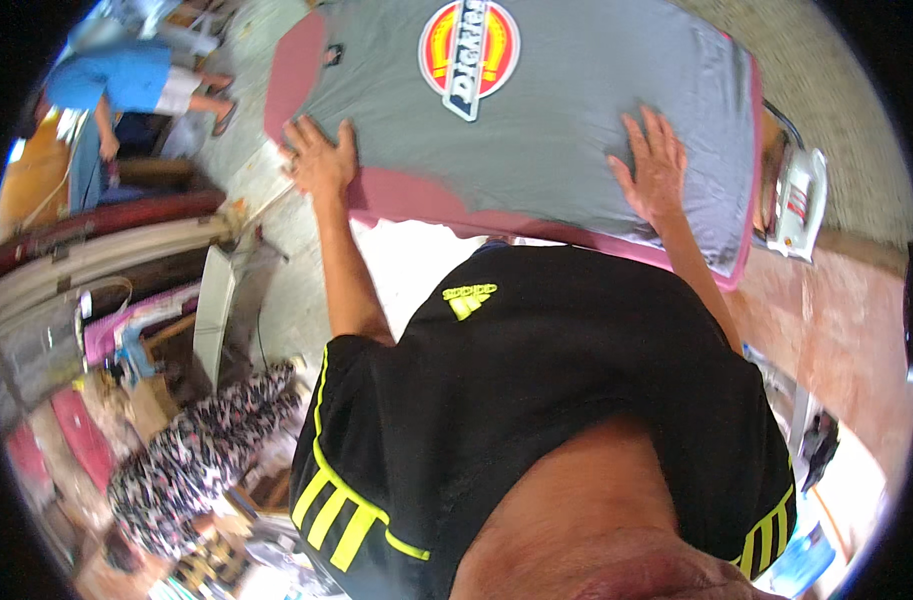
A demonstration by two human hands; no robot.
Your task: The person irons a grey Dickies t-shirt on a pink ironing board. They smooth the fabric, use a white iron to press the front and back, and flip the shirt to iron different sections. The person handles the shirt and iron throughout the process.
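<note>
A grey cloth (556, 140) with a red, yellow and white emblem (468, 55) lies spread over a maroon-covered ironing board (406, 200). Small wrinkles run across it, and whether it is a shirt I cannot tell. My left hand (321, 160) rests with its fingers spread at the cloth's left near edge, by the maroon cover. Farther right, my right hand (656, 170) lies flat on the cloth, fingers apart. Neither hand holds anything. Beyond the board's right end stands a white clothes iron (800, 205), apart from both hands, with a dark cord behind it.
At the far left a person in a blue top (116, 78) stands near stacked boards (106, 230). Lower left, another person in patterned clothing (201, 450) is beside boxes and clutter. A pale panel (214, 315) stands upright on the left. A dark object (821, 440) lies at the lower right.
</note>
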